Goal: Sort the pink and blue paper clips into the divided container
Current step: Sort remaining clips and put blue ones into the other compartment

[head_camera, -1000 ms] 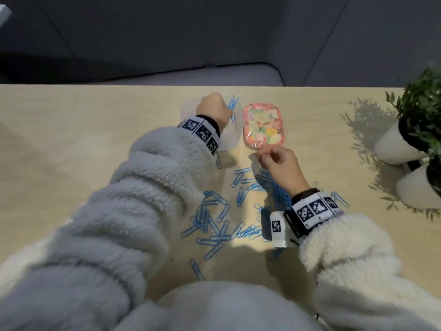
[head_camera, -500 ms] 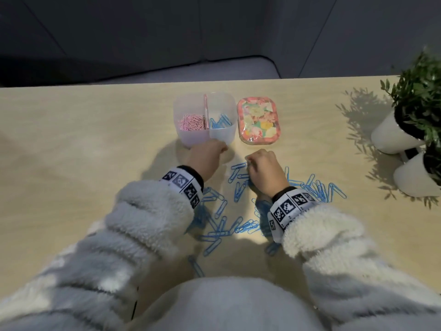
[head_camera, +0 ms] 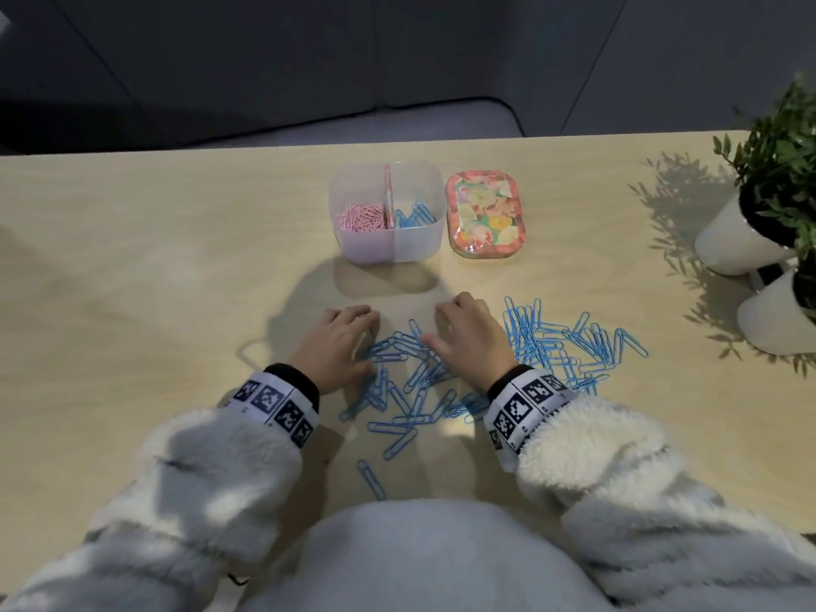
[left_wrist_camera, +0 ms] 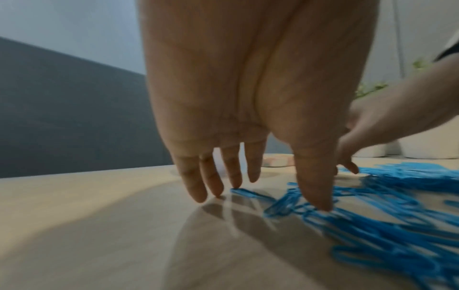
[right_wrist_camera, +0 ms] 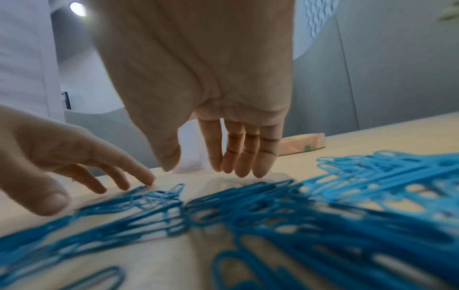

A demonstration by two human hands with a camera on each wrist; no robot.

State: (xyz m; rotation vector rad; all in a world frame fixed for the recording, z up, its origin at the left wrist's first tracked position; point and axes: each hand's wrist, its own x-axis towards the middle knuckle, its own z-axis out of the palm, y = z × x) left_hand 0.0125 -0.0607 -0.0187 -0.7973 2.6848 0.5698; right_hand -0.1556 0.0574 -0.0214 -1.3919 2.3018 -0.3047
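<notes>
Several blue paper clips lie scattered on the wooden table, also filling the right of the left wrist view and the right wrist view. The divided container stands behind them, pink clips in its left half and blue clips in its right. My left hand hovers at the pile's left edge, fingers spread downward, holding nothing. My right hand is over the pile's middle, fingers relaxed and empty.
A floral lid lies right of the container. Two white plant pots stand at the table's right edge. The table's far edge runs just behind the container.
My left hand came back from above the container to the clip pile, and the blue clips it held are gone from it. My right hand dropped from near the lid onto the pile.
</notes>
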